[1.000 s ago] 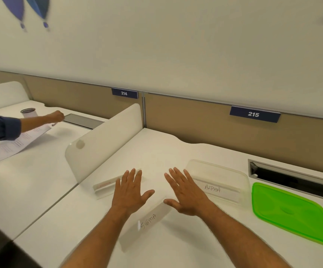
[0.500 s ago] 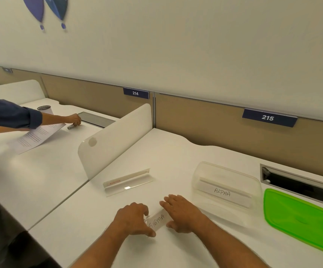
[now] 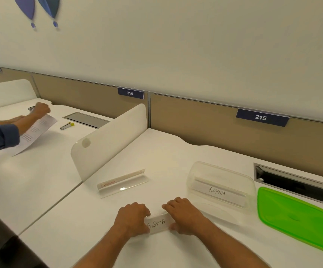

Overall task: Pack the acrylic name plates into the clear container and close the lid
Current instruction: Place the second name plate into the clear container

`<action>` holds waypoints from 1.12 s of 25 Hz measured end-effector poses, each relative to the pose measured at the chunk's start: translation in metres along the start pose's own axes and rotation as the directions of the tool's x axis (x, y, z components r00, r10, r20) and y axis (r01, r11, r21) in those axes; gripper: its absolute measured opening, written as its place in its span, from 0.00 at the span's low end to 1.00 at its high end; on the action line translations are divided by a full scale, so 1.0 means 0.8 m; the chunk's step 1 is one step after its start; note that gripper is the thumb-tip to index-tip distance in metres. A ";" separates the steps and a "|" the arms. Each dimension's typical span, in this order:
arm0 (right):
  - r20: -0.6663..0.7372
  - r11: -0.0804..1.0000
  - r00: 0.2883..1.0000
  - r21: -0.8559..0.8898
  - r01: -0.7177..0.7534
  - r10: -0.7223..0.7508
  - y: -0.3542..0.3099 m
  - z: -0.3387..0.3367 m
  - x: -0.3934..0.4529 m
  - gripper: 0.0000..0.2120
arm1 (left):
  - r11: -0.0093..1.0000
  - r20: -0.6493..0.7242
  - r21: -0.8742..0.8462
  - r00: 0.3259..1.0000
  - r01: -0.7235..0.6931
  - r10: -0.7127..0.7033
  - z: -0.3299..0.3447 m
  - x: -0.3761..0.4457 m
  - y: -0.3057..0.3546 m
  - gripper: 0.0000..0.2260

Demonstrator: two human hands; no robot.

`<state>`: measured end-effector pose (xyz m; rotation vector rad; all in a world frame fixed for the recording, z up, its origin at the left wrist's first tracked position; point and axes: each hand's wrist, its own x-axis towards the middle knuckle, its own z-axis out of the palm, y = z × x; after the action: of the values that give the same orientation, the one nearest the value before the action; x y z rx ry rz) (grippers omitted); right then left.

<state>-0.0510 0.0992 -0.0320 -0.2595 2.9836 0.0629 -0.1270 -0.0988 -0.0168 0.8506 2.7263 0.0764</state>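
A clear acrylic name plate reading SIGMA lies on the white desk close in front of me. My left hand grips its left end and my right hand grips its right end. Farther back to the left sits another clear name plate with a red label, untouched. The clear container stands to the right with the ALPHA name plate inside it. The green lid lies flat on the desk right of the container.
A white divider panel separates my desk from the left one. There, another person's arm reaches over a sheet of paper, near a stapler. A cable slot opens behind the lid.
My hands came back from flat on the desk and closed on both ends of the SIGMA plate. The other person's hand left the stapler and moved left.
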 end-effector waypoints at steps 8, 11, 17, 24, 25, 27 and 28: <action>0.020 0.985 0.993 0.131 -0.114 0.113 0.017 -0.030 -0.054 0.32 | 0.989 -0.072 0.028 0.987 -0.143 0.145 -0.025 0.004 0.036 0.26; -0.011 0.976 0.987 0.145 -0.160 0.163 0.033 -0.048 -0.079 0.32 | 0.976 -0.107 0.043 0.971 -0.212 0.215 -0.039 0.005 0.056 0.25; -0.093 0.954 0.959 0.172 -0.247 0.266 0.072 -0.087 -0.123 0.33 | 0.941 -0.215 0.026 0.917 -0.338 0.336 -0.082 0.016 0.101 0.25; -0.101 0.905 0.910 0.192 -0.379 0.403 0.132 -0.111 -0.148 0.32 | 0.900 -0.223 0.020 0.876 -0.435 0.428 -0.107 0.059 0.168 0.24; -0.098 0.897 0.902 0.193 -0.396 0.420 0.141 -0.111 -0.149 0.32 | 0.896 -0.219 0.019 0.872 -0.444 0.437 -0.109 0.067 0.177 0.24; -0.096 0.880 0.885 0.198 -0.431 0.455 0.159 -0.109 -0.150 0.32 | 0.889 -0.204 0.020 0.868 -0.458 0.452 -0.113 0.084 0.193 0.23; -0.093 0.872 0.877 0.200 -0.446 0.470 0.168 -0.107 -0.149 0.32 | 0.886 -0.193 0.023 0.868 -0.463 0.458 -0.114 0.093 0.200 0.23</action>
<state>0.0298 0.2466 0.0740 0.4934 3.0906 -0.1708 -0.1233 0.0784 0.0736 1.5459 2.6185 0.3040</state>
